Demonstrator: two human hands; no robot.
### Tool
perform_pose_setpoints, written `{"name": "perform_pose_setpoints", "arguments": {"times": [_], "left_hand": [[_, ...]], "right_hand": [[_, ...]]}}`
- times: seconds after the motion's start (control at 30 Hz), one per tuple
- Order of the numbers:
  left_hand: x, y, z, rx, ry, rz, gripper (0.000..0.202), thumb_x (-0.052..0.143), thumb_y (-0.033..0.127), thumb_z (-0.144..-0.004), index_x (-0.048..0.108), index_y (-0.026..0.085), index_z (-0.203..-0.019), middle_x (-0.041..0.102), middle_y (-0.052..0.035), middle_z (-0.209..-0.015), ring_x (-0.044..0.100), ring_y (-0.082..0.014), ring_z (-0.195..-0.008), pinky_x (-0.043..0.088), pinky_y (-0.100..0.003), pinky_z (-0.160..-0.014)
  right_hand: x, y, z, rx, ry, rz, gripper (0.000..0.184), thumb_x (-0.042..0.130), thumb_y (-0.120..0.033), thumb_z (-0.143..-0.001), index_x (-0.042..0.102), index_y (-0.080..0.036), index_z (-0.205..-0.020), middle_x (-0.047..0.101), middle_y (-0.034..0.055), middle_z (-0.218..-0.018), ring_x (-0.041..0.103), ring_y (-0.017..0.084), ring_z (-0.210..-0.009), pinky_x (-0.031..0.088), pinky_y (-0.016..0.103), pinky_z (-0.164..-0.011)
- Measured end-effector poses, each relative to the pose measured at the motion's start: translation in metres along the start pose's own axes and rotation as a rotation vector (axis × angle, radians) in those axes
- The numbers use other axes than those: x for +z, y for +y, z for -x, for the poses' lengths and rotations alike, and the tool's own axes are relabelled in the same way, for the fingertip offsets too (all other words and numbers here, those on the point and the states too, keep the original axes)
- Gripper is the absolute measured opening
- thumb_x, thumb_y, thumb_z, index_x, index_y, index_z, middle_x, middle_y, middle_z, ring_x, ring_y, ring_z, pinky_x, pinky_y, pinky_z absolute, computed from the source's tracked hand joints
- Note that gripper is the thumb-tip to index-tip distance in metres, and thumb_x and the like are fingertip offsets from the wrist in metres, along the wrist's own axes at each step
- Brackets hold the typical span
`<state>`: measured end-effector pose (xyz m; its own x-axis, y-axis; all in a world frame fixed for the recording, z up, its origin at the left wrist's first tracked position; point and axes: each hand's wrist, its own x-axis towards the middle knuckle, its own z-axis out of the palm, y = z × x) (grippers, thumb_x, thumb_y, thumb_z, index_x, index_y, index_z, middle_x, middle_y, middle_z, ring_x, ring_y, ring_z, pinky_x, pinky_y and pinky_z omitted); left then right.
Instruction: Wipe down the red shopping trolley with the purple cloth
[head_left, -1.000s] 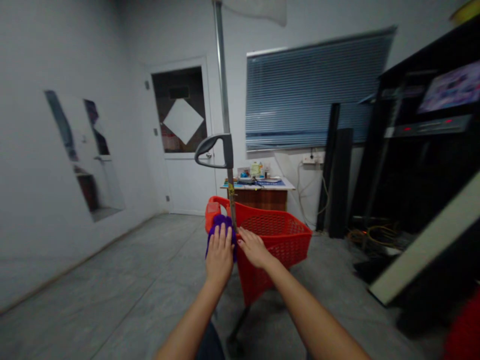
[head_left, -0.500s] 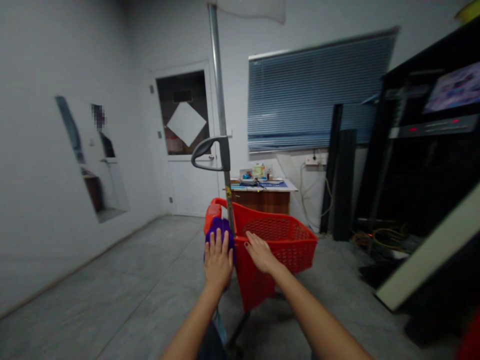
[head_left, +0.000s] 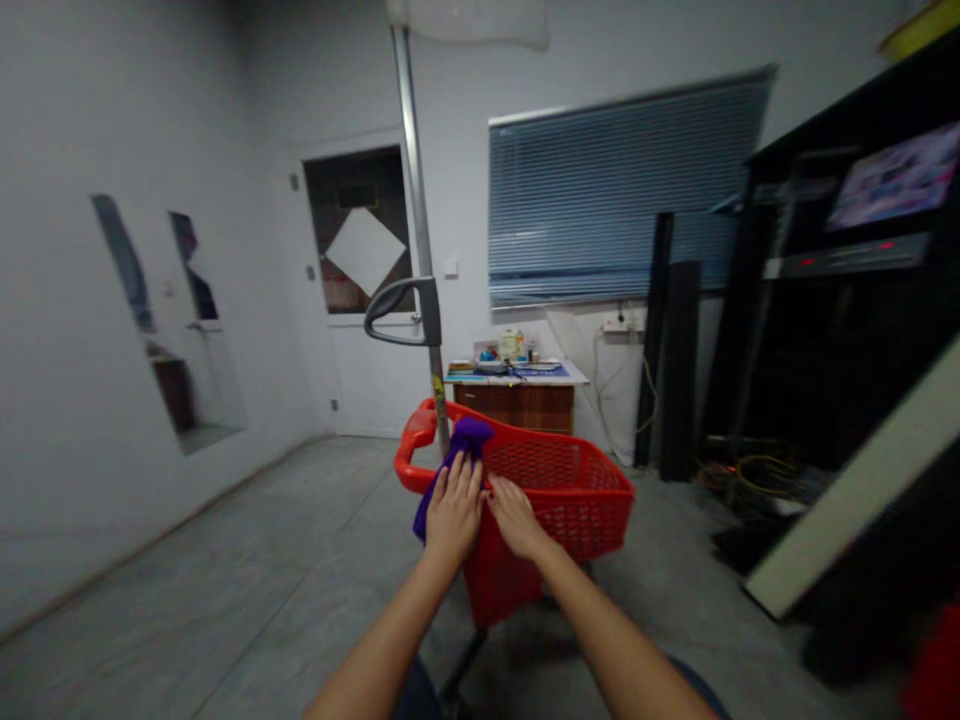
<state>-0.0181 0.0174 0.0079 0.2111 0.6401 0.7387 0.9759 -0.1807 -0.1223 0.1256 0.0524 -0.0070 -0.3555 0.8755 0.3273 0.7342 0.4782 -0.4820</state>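
A red plastic basket cart (head_left: pixel 577 500) stands on the grey floor in front of me, with a metal pole (head_left: pixel 416 230) and a grey handle (head_left: pixel 397 310) rising from its near rim. My left hand (head_left: pixel 454 510) lies flat on a purple cloth (head_left: pixel 465 440), pressing it against the basket's near rim beside the pole, fingers stretched out. My right hand (head_left: pixel 514 515) rests just to the right on the same rim, fingers flat and touching the red plastic.
A small wooden desk (head_left: pixel 517 395) with clutter stands behind the cart under a window blind (head_left: pixel 615 190). A white door (head_left: pixel 367 290) is at the back left. Dark shelving with a screen (head_left: pixel 862 290) and cables on the floor fill the right side.
The cloth and my left hand have slid right along the rim, from the basket's left corner toward the pole. My right hand stayed on the rim. The cart turned slightly.
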Motion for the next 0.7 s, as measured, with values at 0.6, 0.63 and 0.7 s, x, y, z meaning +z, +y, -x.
{"name": "perform_pose_setpoints", "arguments": {"times": [0.6,0.63,0.7], "left_hand": [[0.005,0.024,-0.013,0.022,-0.125,0.002,0.049,0.053,0.052,-0.091,0.059,0.027,-0.133,0.052,-0.0119,-0.145,0.04,-0.0349,-0.139,0.027,-0.052,-0.116],[0.008,0.03,-0.014,0.05,-0.137,0.015,0.05,0.053,0.052,-0.091,0.057,0.029,-0.135,0.052,-0.0112,-0.146,0.04,-0.0351,-0.139,0.028,-0.052,-0.116],[0.01,0.037,-0.015,0.108,-0.164,0.028,0.049,0.053,0.048,-0.092,0.055,0.03,-0.137,0.053,-0.0102,-0.145,0.041,-0.0341,-0.139,0.028,-0.051,-0.116]], "right_hand": [[-0.012,0.05,0.03,0.133,0.06,0.214,0.057,0.021,-0.049,-0.101,0.03,-0.026,-0.152,0.029,0.0015,-0.159,0.022,0.019,-0.147,0.014,0.042,-0.121],[-0.013,0.048,0.031,0.127,0.057,0.217,0.057,0.021,-0.049,-0.101,0.03,-0.026,-0.153,0.029,0.0016,-0.159,0.022,0.019,-0.147,0.014,0.041,-0.121],[-0.015,0.046,0.032,0.119,0.047,0.224,0.057,0.021,-0.049,-0.101,0.03,-0.026,-0.153,0.03,0.0021,-0.159,0.023,0.019,-0.147,0.014,0.041,-0.121]]}}
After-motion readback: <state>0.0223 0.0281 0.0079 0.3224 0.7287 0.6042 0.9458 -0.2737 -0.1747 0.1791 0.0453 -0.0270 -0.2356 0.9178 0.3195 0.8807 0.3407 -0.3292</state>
